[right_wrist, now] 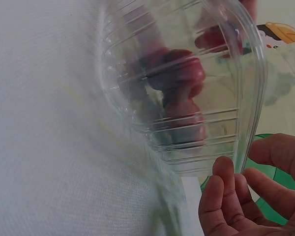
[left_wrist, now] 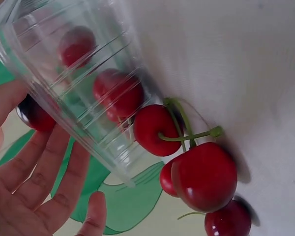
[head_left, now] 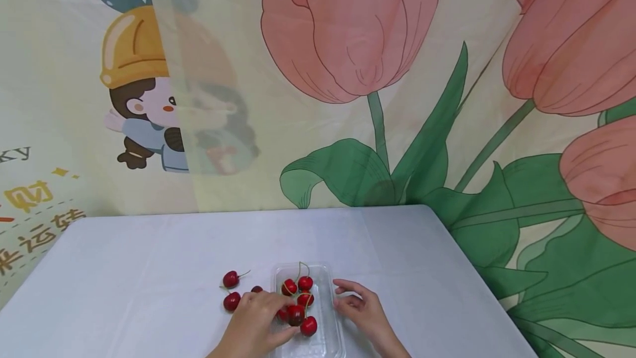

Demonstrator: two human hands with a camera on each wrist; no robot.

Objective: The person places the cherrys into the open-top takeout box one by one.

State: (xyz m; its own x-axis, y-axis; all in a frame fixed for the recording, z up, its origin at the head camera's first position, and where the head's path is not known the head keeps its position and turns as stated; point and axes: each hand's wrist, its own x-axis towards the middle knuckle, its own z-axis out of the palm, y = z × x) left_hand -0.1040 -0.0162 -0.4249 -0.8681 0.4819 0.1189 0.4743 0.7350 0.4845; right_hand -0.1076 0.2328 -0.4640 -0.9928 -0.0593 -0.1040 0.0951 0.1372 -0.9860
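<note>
My left hand is over the near left side of a clear plastic tray, pinching a dark red cherry between thumb and fingers. The same held cherry shows beside the tray's rim in the left wrist view. Inside the tray lie several red cherries, among them one with a long stem and one near the middle. My right hand is at the tray's right side, fingers loosely bent and holding nothing. In the right wrist view its fingertips are close to the tray wall; contact is unclear.
Left of the tray, loose cherries lie on the white-covered table: one at the back, one nearer and one partly behind my left hand. A printed tulip curtain hangs behind the table.
</note>
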